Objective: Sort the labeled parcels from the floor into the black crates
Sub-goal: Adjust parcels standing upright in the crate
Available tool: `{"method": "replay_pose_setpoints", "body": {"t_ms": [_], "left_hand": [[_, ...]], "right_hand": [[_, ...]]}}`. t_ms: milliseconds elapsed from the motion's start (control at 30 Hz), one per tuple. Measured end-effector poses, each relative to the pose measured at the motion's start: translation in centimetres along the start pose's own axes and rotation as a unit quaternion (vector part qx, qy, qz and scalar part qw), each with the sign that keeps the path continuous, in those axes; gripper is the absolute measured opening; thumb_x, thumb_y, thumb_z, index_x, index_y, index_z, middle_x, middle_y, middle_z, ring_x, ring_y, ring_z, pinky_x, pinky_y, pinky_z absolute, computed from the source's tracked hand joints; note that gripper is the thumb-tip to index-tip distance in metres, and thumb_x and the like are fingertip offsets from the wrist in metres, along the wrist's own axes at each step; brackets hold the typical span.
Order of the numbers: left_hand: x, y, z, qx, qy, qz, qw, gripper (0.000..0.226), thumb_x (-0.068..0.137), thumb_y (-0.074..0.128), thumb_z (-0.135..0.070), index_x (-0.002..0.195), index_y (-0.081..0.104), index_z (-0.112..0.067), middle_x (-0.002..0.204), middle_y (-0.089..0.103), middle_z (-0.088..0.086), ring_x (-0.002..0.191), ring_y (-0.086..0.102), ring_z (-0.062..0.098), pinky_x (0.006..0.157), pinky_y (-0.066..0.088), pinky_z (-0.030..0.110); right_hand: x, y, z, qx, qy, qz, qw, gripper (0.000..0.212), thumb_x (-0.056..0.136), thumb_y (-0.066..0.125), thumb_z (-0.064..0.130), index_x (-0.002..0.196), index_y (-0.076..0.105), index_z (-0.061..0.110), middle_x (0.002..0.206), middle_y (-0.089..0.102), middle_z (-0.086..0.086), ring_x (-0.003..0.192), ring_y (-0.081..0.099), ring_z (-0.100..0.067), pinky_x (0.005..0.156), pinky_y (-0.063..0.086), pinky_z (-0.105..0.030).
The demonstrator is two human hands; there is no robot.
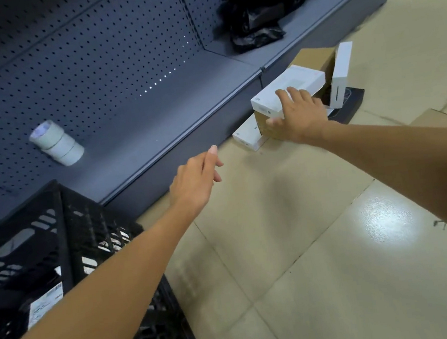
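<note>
The white box [285, 89] sits on top of a brown cardboard box [263, 125] in a small pile on the floor [281, 246], right up against the base of the grey shelf [171, 111]. The right hand [298, 116] is on it, fingers spread over the top and thumb down at the near side, so it's touching but I wouldn't call it a proper grip yet. Looks like a stiff, light retail carton with smooth faces, probably a bit slippery, so I'd pinch it across the short sides rather than just palm the top. Another flat white box [248, 138] lies on the floor under the pile's near edge, and a third one [343, 77] stands upright at the far side beside a dark flat thing I can't make out. The left hand [198, 177] hangs in the air, fingers loose, holding nothing, well apart from the pile. The black crate [58, 244] is at the near left with at least one labelled parcel [44, 305] in it already. Tape rolls [56, 142] and black plastic bags [255, 15] are up on the shelf.
</note>
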State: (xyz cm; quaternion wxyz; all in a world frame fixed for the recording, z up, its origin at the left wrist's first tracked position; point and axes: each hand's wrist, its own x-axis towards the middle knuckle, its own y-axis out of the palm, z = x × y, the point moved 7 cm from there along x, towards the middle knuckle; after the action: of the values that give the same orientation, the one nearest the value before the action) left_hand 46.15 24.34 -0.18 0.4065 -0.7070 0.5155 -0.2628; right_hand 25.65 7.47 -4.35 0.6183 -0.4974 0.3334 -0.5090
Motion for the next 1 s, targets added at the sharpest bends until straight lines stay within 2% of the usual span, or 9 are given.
{"method": "replay_pose_setpoints", "body": {"t_ms": [133,300,433,500,633,700,767,833,1000], "left_hand": [[0.3,1.2,0.8,-0.023,-0.010,0.003,1.000,0.048,0.103,0.029,-0.055,0.091,0.069,-0.031,0.076,0.071,-0.010,0.082,0.068,0.016,0.085,0.050,0.036],[0.1,1.3,1.8,-0.004,0.010,0.031,0.999,0.044,0.104,0.033,-0.051,0.092,0.069,-0.030,0.075,0.071,-0.008,0.078,0.068,0.012,0.085,0.054,0.039],[0.2,0.3,2.3,0.013,0.024,0.032,0.999,0.040,0.102,0.034,-0.051,0.091,0.069,-0.032,0.073,0.071,-0.011,0.077,0.068,0.009,0.084,0.054,0.037],[0.2,0.0,2.5,-0.003,0.021,0.024,0.999,0.037,0.102,0.036,-0.048,0.091,0.069,-0.032,0.073,0.071,-0.011,0.077,0.068,0.009,0.079,0.052,0.034],[-0.7,0.4,3.1,-0.025,0.015,0.034,0.999,0.034,0.105,0.038,-0.037,0.095,0.070,-0.027,0.073,0.071,-0.006,0.076,0.068,0.010,0.069,0.047,0.028],[-1.2,0.5,3.4,-0.026,0.015,0.040,0.999,0.033,0.105,0.039,-0.035,0.095,0.070,-0.026,0.074,0.071,-0.005,0.077,0.068,0.011,0.070,0.050,0.029],[-1.7,0.3,3.6,-0.028,0.016,0.043,0.999,0.033,0.105,0.039,-0.034,0.096,0.070,-0.026,0.074,0.071,-0.004,0.077,0.068,0.012,0.071,0.050,0.029],[-2.4,0.1,3.6,-0.032,0.017,0.047,0.998,0.033,0.105,0.039,-0.034,0.096,0.070,-0.025,0.074,0.071,-0.004,0.076,0.068,0.013,0.070,0.049,0.027],[-4.0,-1.4,3.3,-0.030,0.031,0.047,0.998,0.031,0.105,0.040,-0.031,0.097,0.070,-0.024,0.073,0.071,-0.002,0.072,0.066,0.011,0.062,0.043,0.014]], "right_hand": [[1.5,1.2,-0.8,0.016,0.007,0.006,1.000,0.073,0.097,0.033,0.060,0.153,0.013,0.020,0.162,0.012,-0.009,0.149,0.010,-0.032,0.116,0.017,-0.049],[3.0,2.8,-1.3,0.004,-0.031,0.022,0.999,0.091,0.087,0.063,0.049,0.154,0.004,0.028,0.162,0.008,-0.006,0.150,0.000,-0.034,0.118,0.008,-0.056],[3.6,2.7,-1.6,-0.017,-0.015,-0.007,1.000,0.098,0.075,0.076,0.034,0.150,0.012,0.028,0.149,0.027,-0.011,0.141,0.015,-0.040,0.111,0.022,-0.063],[3.7,2.7,-1.6,-0.036,-0.013,-0.014,0.999,0.092,0.074,0.076,0.028,0.146,0.019,0.025,0.142,0.032,-0.014,0.135,0.022,-0.042,0.106,0.028,-0.062],[3.2,2.7,-1.9,-0.059,-0.046,-0.010,0.997,0.086,0.074,0.076,0.038,0.141,0.024,0.023,0.136,0.036,-0.013,0.131,0.027,-0.043,0.098,0.035,-0.061],[2.6,2.6,-1.7,-0.047,-0.064,-0.001,0.997,0.083,0.076,0.074,0.039,0.141,0.026,0.020,0.135,0.036,-0.013,0.131,0.026,-0.043,0.087,0.047,-0.056],[1.8,2.6,-1.4,-0.040,-0.075,0.004,0.996,0.081,0.077,0.073,0.039,0.141,0.028,0.018,0.136,0.036,-0.013,0.133,0.024,-0.042,0.077,0.050,-0.051],[1.2,2.4,-1.0,-0.037,-0.088,0.003,0.995,0.079,0.079,0.072,0.041,0.141,0.029,0.018,0.136,0.036,-0.013,0.132,0.024,-0.041,0.078,0.051,-0.051],[-0.9,2.1,0.2,-0.027,-0.119,0.016,0.992,0.077,0.084,0.067,0.042,0.144,0.026,0.018,0.138,0.035,-0.013,0.132,0.025,-0.040,0.096,0.046,-0.055]]}}
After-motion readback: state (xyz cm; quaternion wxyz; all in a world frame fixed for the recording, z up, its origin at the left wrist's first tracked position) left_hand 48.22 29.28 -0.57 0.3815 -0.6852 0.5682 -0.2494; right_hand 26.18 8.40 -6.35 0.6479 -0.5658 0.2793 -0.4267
